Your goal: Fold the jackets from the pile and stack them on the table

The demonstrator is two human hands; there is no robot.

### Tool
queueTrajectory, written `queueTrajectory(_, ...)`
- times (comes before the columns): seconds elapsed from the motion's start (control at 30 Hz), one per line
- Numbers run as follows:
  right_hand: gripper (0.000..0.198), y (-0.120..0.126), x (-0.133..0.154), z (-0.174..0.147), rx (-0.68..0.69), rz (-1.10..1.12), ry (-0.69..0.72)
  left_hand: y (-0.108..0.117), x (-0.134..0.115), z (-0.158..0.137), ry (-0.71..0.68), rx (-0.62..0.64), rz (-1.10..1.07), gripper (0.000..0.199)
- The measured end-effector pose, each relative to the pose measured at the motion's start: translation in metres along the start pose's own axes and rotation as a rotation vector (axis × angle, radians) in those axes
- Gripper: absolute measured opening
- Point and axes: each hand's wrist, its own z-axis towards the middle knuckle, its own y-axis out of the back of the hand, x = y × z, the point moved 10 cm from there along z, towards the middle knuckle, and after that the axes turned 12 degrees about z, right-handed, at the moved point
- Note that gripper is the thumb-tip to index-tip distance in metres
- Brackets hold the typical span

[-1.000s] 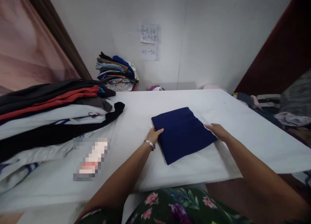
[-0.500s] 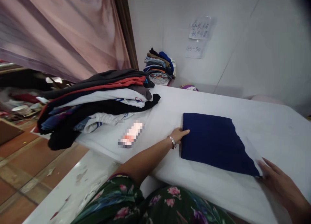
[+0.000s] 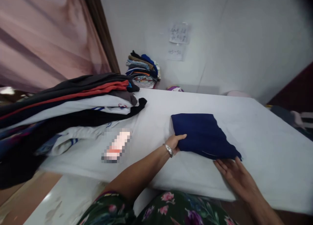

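Note:
A folded navy-blue garment (image 3: 200, 133) lies on the white-covered table in front of me. Its right edge is slanted and wavy, running down to a point at the near right. My left hand (image 3: 174, 143), with a silver bracelet on the wrist, grips the left edge, thumb on top and fingers partly hidden underneath. At the near right corner, my right hand (image 3: 236, 176) has its fingers stretched out, the tips against the cloth's front edge and the thumb apart from them.
Left on the table (image 3: 156, 117), a large heap of clothes (image 3: 97, 88) spreads out, with a pixelated phone-like object (image 3: 117, 147) beside it. A stack of folded clothes (image 3: 143, 68) stands against the back wall, under paper signs (image 3: 179, 34). A pink curtain (image 3: 44, 33) hangs at the left.
The garment now looks shorter, its near edge lifted away from me. My right hand has moved left, from its right corner to beneath the front edge. The view has turned right.

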Motion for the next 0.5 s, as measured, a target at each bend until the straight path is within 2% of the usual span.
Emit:
queueTrajectory(0.13,0.018,-0.036,-0.034,0.0,0.13,0.163,-0.107,-0.009,-0.009,-0.01,-0.006,0.027,-0.006,0.035)
queueTrajectory(0.3,0.033,-0.077,-0.042,-0.003,0.25,0.268,-0.06,-0.009,-0.008,-0.019,0.0,0.02,0.023,0.04)
queueTrajectory(0.4,0.032,-0.081,-0.031,-0.003,0.232,0.289,0.019,-0.001,-0.002,-0.023,0.002,-0.018,0.072,0.041)
queueTrajectory(0.5,0.028,-0.072,-0.016,0.001,0.175,0.247,0.077,0.007,0.007,-0.026,0.007,-0.063,0.125,0.044)
